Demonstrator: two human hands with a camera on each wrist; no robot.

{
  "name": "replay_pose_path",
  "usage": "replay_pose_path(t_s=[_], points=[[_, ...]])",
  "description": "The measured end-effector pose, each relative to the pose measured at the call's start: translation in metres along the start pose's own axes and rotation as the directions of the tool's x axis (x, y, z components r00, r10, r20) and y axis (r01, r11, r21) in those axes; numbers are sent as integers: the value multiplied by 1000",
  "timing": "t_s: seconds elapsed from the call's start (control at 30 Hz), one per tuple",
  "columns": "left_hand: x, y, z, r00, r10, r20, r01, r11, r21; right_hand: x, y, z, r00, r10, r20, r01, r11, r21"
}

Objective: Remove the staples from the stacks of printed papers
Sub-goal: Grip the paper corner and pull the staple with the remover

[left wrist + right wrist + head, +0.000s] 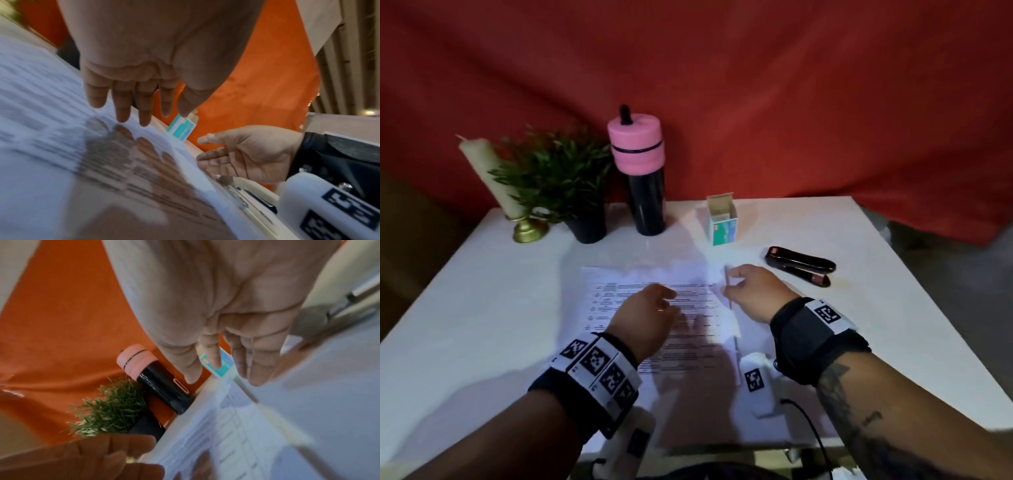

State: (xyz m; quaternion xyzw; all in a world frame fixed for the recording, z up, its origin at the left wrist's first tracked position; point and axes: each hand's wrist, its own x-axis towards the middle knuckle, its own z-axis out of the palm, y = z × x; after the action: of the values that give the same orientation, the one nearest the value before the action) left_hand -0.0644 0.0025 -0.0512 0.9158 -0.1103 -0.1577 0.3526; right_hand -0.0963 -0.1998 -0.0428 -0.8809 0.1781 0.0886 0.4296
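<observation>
On white bench [482, 291], left to right: candle [489, 174], potted plant [558, 178], pink-capped bottle [642, 178]; left hand [647, 315], grip wide, fingers straight over printed papers [626, 284]; right hand [753, 291], grip relaxed beside papers' right edge; staple box [722, 222], stapler [801, 265].

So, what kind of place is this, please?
Probably a desk set up for office work, staged before a red cloth: printed papers, a stapler and a staple box on a white table.

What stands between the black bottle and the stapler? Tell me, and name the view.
A small open box stands between the black bottle and the stapler; the head view shows it.
</observation>
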Motion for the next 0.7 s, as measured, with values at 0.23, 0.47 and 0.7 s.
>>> replay_pose_path(t_s=[0.23, 0.47, 0.7], points=[[9, -28, -8, 993, -8, 114, 2, 998, 57, 38, 7, 33, 987, 125, -98, -86, 939, 334], [28, -44, -39, 865, 39, -500, -82, 995, -63, 29, 0, 18, 990, 80, -115, 8, 786, 618], [59, -56, -92, 964, -131, -231, -27, 817, -575, 1, -12, -18, 984, 89, -155, 52, 688, 724]])
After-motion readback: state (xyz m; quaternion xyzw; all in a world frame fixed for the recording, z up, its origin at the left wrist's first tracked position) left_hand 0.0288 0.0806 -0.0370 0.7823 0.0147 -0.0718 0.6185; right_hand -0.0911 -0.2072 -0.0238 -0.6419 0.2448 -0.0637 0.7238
